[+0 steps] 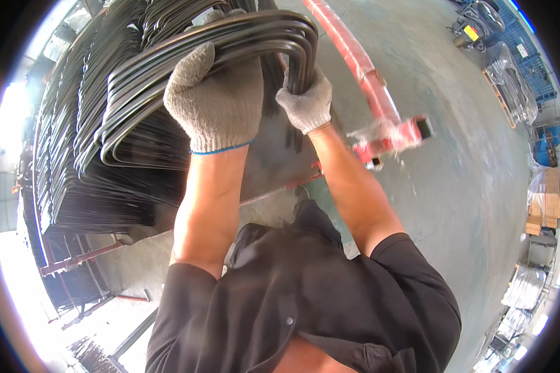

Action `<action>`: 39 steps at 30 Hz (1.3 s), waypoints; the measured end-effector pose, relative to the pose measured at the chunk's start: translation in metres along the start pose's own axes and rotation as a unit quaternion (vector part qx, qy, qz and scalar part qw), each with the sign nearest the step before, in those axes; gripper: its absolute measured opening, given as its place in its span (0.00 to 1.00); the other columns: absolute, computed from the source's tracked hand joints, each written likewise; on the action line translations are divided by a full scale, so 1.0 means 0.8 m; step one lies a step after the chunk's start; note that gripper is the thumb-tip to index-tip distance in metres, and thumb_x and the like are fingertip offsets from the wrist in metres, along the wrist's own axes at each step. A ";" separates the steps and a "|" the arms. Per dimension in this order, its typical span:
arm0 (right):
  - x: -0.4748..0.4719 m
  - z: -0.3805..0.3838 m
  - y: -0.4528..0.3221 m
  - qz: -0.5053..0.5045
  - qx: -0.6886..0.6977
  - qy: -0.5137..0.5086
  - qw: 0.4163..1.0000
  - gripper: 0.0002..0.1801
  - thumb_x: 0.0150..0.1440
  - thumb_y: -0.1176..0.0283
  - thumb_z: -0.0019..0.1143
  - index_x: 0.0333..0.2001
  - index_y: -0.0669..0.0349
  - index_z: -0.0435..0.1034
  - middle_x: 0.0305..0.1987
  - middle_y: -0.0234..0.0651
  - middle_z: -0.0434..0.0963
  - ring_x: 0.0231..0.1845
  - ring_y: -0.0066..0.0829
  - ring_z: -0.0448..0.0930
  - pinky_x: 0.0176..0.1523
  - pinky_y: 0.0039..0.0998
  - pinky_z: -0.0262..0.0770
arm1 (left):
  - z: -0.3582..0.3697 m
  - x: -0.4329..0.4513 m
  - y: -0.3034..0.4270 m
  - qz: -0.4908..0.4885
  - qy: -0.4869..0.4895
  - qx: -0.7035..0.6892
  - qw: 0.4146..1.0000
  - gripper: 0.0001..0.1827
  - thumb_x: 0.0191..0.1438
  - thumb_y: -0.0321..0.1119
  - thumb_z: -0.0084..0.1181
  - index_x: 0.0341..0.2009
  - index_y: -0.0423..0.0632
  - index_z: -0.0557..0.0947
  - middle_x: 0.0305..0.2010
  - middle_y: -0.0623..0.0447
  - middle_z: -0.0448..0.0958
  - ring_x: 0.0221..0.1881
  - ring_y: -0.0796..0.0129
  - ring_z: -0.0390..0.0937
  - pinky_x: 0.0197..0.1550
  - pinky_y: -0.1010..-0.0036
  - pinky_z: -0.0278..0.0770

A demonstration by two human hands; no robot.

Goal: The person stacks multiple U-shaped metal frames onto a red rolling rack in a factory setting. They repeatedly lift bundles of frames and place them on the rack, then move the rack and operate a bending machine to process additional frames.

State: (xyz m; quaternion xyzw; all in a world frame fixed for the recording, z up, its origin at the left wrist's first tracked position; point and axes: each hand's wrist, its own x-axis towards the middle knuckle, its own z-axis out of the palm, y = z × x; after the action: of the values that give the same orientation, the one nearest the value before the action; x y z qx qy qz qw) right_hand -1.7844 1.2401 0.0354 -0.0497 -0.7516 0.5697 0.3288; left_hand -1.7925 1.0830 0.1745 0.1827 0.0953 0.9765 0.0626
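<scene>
A bundle of bent dark metal rods [270,28] runs across the top, its right ends curving down. My left hand [219,93], in a grey knitted glove, is closed round the bundle from below, with the thumb over the near side. My right hand [307,100], gloved too, grips the downturned part at the right. Large stacks of similar bent rods [116,200] fill the left side, partly behind the held bundle. Some fingers of both hands are hidden by the rods.
A wrapped red metal beam [354,51] stands to the right, with a wrapped crosspiece [392,140] near my right forearm. A red frame rail [81,259] lies under the stacks. Wrapped goods on a pallet [511,84] and cardboard boxes [546,203] stand at the far right.
</scene>
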 end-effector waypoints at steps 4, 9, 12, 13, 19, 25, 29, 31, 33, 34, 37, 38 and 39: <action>0.066 0.020 0.057 0.007 0.032 0.013 0.999 0.15 0.52 0.79 0.69 0.45 0.66 0.80 0.36 0.33 0.86 0.39 0.22 0.86 0.48 0.28 0.82 | -0.029 0.069 -0.039 -0.012 -0.005 0.021 1.000 0.25 0.53 0.24 0.62 0.58 0.34 0.82 0.61 0.38 0.82 0.69 0.41 0.76 0.84 0.39 0.60; 0.125 0.080 0.103 0.039 0.022 0.072 0.996 0.20 0.58 0.73 0.70 0.54 0.68 0.79 0.40 0.41 0.88 0.43 0.31 0.90 0.52 0.31 0.83 | -0.091 0.142 -0.056 -0.044 -0.003 0.049 0.998 0.24 0.58 0.28 0.64 0.59 0.34 0.81 0.57 0.41 0.83 0.66 0.44 0.79 0.77 0.48 0.71; 0.129 0.126 0.189 0.038 0.015 0.021 0.999 0.22 0.54 0.79 0.66 0.54 0.67 0.78 0.44 0.38 0.87 0.48 0.27 0.88 0.56 0.28 0.81 | -0.192 0.114 -0.043 -0.154 0.132 0.231 0.952 0.24 0.62 0.28 0.67 0.63 0.42 0.82 0.60 0.46 0.83 0.64 0.53 0.81 0.73 0.54 0.74; 0.126 0.139 0.230 0.064 -0.048 -0.014 0.997 0.26 0.50 0.84 0.62 0.56 0.67 0.77 0.49 0.35 0.86 0.53 0.23 0.86 0.61 0.26 0.79 | -0.212 0.078 -0.038 -0.149 0.170 0.344 0.911 0.24 0.63 0.27 0.67 0.63 0.42 0.82 0.59 0.48 0.84 0.61 0.57 0.81 0.70 0.58 0.76; 0.148 0.201 0.227 0.085 0.049 -0.057 0.994 0.21 0.51 0.85 0.61 0.51 0.66 0.79 0.41 0.34 0.84 0.45 0.21 0.83 0.54 0.25 0.79 | -0.326 -0.088 0.058 0.055 0.433 0.564 0.701 0.25 0.59 0.17 0.72 0.59 0.44 0.80 0.51 0.53 0.83 0.53 0.69 0.80 0.59 0.72 0.80; 0.175 0.212 0.314 0.072 0.068 -0.085 0.991 0.14 0.47 0.83 0.67 0.39 0.60 0.78 0.34 0.25 0.82 0.34 0.21 0.81 0.45 0.27 0.80 | -0.400 -0.043 0.142 -0.032 0.433 0.755 0.492 0.37 0.54 0.35 0.82 0.65 0.41 0.80 0.60 0.45 0.86 0.61 0.57 0.82 0.67 0.61 0.78; 0.186 0.233 0.305 0.064 0.058 -0.091 0.992 0.14 0.48 0.84 0.68 0.39 0.61 0.76 0.36 0.25 0.81 0.37 0.20 0.81 0.47 0.26 0.80 | -0.506 0.012 0.161 -0.075 0.428 0.683 0.588 0.42 0.54 0.39 0.82 0.69 0.35 0.79 0.66 0.43 0.85 0.66 0.54 0.82 0.69 0.63 0.76; 0.178 0.241 0.317 0.060 0.030 -0.047 0.997 0.15 0.48 0.83 0.70 0.41 0.62 0.76 0.36 0.25 0.81 0.38 0.21 0.81 0.49 0.26 0.80 | -0.522 0.030 0.152 -0.089 0.444 0.654 0.606 0.41 0.55 0.38 0.82 0.69 0.34 0.79 0.66 0.43 0.85 0.66 0.54 0.81 0.70 0.64 0.75; 0.173 0.245 0.343 0.091 -0.010 -0.049 0.995 0.22 0.48 0.76 0.75 0.48 0.63 0.76 0.44 0.38 0.85 0.46 0.34 0.85 0.54 0.36 0.81 | -0.529 0.045 0.142 -0.102 0.443 0.641 0.618 0.40 0.56 0.37 0.81 0.69 0.33 0.79 0.67 0.43 0.84 0.66 0.55 0.81 0.70 0.65 0.75; 0.171 0.248 0.355 0.107 -0.029 -0.049 0.993 0.26 0.48 0.72 0.77 0.51 0.63 0.76 0.47 0.44 0.86 0.50 0.41 0.87 0.57 0.41 0.82 | -0.534 0.051 0.133 -0.104 0.459 0.634 0.614 0.40 0.56 0.35 0.81 0.69 0.33 0.79 0.66 0.43 0.84 0.66 0.55 0.81 0.70 0.65 0.75; 0.163 0.274 0.362 0.076 -0.209 0.014 0.975 0.39 0.47 0.71 0.80 0.63 0.63 0.72 0.61 0.51 0.82 0.63 0.50 0.83 0.67 0.47 0.78 | -0.579 0.055 0.121 -0.085 0.504 0.595 0.621 0.39 0.56 0.34 0.80 0.69 0.33 0.79 0.67 0.42 0.84 0.66 0.55 0.81 0.69 0.66 0.76; 0.163 0.282 0.371 0.058 -0.164 0.020 0.985 0.42 0.47 0.70 0.81 0.66 0.63 0.70 0.63 0.53 0.81 0.66 0.51 0.81 0.69 0.48 0.76 | -0.622 0.043 0.120 -0.066 0.512 0.571 0.638 0.40 0.55 0.34 0.80 0.70 0.34 0.78 0.68 0.41 0.83 0.66 0.54 0.82 0.68 0.65 0.77; 0.164 0.289 0.383 0.041 -0.121 0.028 0.991 0.46 0.47 0.69 0.81 0.69 0.63 0.67 0.66 0.54 0.79 0.68 0.53 0.80 0.71 0.49 0.75 | -0.640 0.046 0.117 -0.050 0.518 0.546 0.656 0.41 0.55 0.35 0.79 0.70 0.34 0.78 0.69 0.41 0.82 0.66 0.53 0.82 0.68 0.65 0.78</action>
State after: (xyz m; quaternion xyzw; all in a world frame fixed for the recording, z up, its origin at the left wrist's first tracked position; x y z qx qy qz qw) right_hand -2.1059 1.2148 -0.2108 -0.1356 -0.8027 0.4859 0.3181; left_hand -2.0233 0.9139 -0.2618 -0.3568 0.6375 0.6803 -0.0596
